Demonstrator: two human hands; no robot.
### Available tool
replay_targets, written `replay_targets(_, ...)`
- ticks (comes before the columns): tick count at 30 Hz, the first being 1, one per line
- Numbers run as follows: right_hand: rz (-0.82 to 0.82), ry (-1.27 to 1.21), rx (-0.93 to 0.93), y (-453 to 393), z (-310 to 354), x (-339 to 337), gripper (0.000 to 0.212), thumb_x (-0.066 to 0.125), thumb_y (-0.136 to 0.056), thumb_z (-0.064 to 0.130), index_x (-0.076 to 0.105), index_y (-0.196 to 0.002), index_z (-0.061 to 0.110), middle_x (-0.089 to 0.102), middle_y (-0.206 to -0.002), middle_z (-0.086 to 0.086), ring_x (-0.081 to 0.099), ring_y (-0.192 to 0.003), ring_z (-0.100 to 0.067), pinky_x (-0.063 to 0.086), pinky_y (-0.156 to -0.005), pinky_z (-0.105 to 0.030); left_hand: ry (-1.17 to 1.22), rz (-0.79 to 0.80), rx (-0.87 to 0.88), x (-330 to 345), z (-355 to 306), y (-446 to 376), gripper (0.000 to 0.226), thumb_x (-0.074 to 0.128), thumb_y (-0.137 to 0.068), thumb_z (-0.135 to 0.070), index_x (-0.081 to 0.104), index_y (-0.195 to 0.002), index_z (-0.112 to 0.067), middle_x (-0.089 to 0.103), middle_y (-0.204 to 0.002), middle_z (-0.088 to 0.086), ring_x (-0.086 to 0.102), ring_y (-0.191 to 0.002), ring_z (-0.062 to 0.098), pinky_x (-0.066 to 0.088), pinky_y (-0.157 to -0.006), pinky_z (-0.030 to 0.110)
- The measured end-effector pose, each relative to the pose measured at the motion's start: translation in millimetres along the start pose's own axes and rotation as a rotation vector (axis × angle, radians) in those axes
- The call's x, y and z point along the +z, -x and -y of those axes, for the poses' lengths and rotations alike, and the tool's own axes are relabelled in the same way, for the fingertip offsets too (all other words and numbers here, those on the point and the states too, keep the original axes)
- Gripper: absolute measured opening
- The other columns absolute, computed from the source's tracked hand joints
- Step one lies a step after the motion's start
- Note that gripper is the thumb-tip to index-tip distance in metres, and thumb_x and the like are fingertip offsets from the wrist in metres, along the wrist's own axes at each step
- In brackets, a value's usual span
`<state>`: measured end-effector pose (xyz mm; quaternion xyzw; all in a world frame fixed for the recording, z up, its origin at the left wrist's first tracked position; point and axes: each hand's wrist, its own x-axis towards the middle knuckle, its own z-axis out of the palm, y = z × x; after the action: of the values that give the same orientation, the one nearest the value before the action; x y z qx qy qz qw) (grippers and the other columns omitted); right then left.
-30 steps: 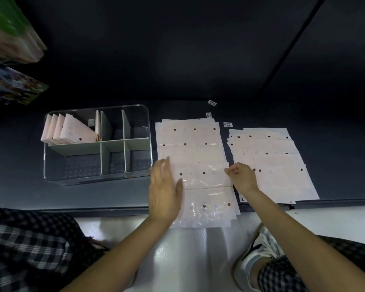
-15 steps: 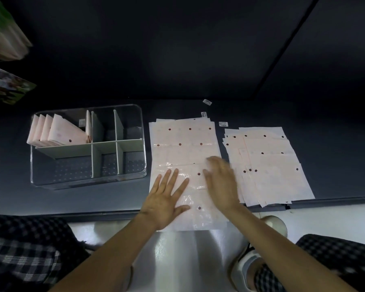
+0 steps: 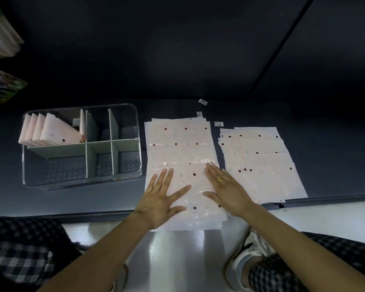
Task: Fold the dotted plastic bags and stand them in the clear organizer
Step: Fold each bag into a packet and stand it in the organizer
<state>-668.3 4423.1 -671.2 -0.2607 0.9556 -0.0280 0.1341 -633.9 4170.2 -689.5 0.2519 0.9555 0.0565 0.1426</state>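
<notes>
A pale pink dotted plastic bag [image 3: 180,144] lies flat on a stack in the middle of the dark table, its near end hanging over the table edge. My left hand [image 3: 161,197] presses flat on its near left part, fingers spread. My right hand [image 3: 226,187], with a ring, lies flat on its near right part. A second stack of dotted bags [image 3: 261,161] is spread out to the right. The clear organizer [image 3: 133,171] stands to the left, with several folded bags [image 3: 49,131] upright in its back left compartment.
Small white labels [image 3: 202,101] lie on the table behind the stacks. The table's front edge [image 3: 93,213] runs below my hands. Checked trouser legs and a shoe [image 3: 246,258] show below. Coloured packs [image 3: 2,85] hang at the far left.
My right hand came from the bag's right edge onto its near half and now lies flat. My left hand spread its fingers and stayed on the bag's left side.
</notes>
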Motion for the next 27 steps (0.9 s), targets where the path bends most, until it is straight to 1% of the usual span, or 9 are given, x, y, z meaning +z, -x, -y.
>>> replay_targets(3,-0.099,0.040,-0.092,-1,-9,-15,0.058,0.061,-0.091,0.027,0.041,-0.140,0.003,0.036,-0.148,-0.014,0.038,-0.136,-0.027,0.030,-0.111,-0.035,0.012,0.042,0.001,-4,1,-2,0.064,-0.001,-0.081,-0.075,-0.013,-0.140,-0.055,-0.030,-0.151,0.014,-0.033,-0.137,0.031,-0.013,-0.116,0.047)
replay_targets(6,-0.026,0.170,-0.149,-2,-15,-29,0.057,0.060,-0.086,0.003,0.043,-0.140,0.013,0.041,-0.146,-0.011,0.043,-0.131,-0.027,0.034,-0.108,-0.034,0.056,0.093,-0.042,-13,-4,-3,0.066,0.005,-0.081,-0.076,0.003,-0.143,-0.054,-0.024,-0.154,0.013,-0.030,-0.139,0.030,-0.016,-0.115,0.047)
replay_targets(8,-0.131,0.248,-0.219,-2,-18,-39,0.044,0.077,-0.065,0.002,0.069,-0.106,0.013,0.068,-0.111,-0.007,0.064,-0.097,-0.023,0.051,-0.088,-0.029,0.076,0.081,-0.096,-18,-9,-2,0.061,0.019,-0.086,-0.072,0.017,-0.143,-0.050,-0.015,-0.158,0.010,-0.024,-0.142,0.030,-0.017,-0.114,0.050)
replay_targets(10,-0.274,0.266,-0.297,3,-10,-48,0.029,0.080,-0.050,-0.001,0.071,-0.074,0.013,0.068,-0.074,0.001,0.063,-0.067,-0.019,0.053,-0.068,-0.024,0.076,-0.004,-0.124,-23,-17,2,0.059,0.032,-0.088,-0.068,0.033,-0.141,-0.043,0.002,-0.159,0.005,-0.009,-0.145,0.025,-0.008,-0.115,0.047)
replay_targets(14,-0.391,0.226,-0.402,21,25,-52,0.015,0.075,-0.058,0.006,0.064,-0.063,0.015,0.058,-0.061,0.003,0.056,-0.059,-0.019,0.046,-0.059,-0.024,0.157,-0.157,-0.123,-25,-35,13,0.053,0.051,-0.087,-0.057,0.052,-0.132,-0.027,0.040,-0.143,0.001,0.035,-0.132,0.021,0.025,-0.105,0.032)
replay_targets(19,-0.433,0.172,-0.470,40,86,-40,0.015,0.072,-0.059,0.013,0.058,-0.062,0.018,0.053,-0.059,0.003,0.052,-0.059,-0.017,0.040,-0.059,-0.026,0.193,-0.226,-0.235,-24,-50,30,0.027,0.073,-0.072,-0.018,0.068,-0.098,-0.020,0.062,-0.105,-0.001,0.059,-0.095,0.019,0.046,-0.074,0.026)
replay_targets(23,-0.328,-0.009,-0.410,46,105,-32,0.016,0.072,-0.070,0.029,0.067,-0.081,0.020,0.064,-0.078,0.006,0.060,-0.074,-0.014,0.045,-0.072,-0.024,0.334,-0.223,-0.251,-12,-43,40,0.033,0.056,-0.086,-0.019,0.062,-0.117,-0.030,0.054,-0.122,-0.014,0.045,-0.116,0.005,0.033,-0.083,0.012)
replay_targets(25,-0.221,-0.192,-0.335,45,97,-33,0.031,0.070,-0.077,0.036,0.067,-0.101,0.018,0.067,-0.098,0.006,0.060,-0.093,-0.013,0.040,-0.086,-0.021,0.411,-0.241,-0.256,-12,-38,44,0.036,0.059,-0.085,-0.015,0.064,-0.118,-0.028,0.057,-0.119,-0.013,0.047,-0.113,0.006,0.034,-0.079,0.011)
replay_targets(27,-0.069,-0.410,-0.166,41,83,-37,0.042,0.068,-0.081,0.038,0.060,-0.118,0.020,0.063,-0.113,0.008,0.052,-0.106,-0.007,0.032,-0.091,-0.014,0.550,-0.266,-0.296,-15,-36,45,0.031,0.057,-0.085,-0.007,0.070,-0.110,-0.021,0.062,-0.110,-0.005,0.052,-0.105,0.013,0.039,-0.078,0.018)
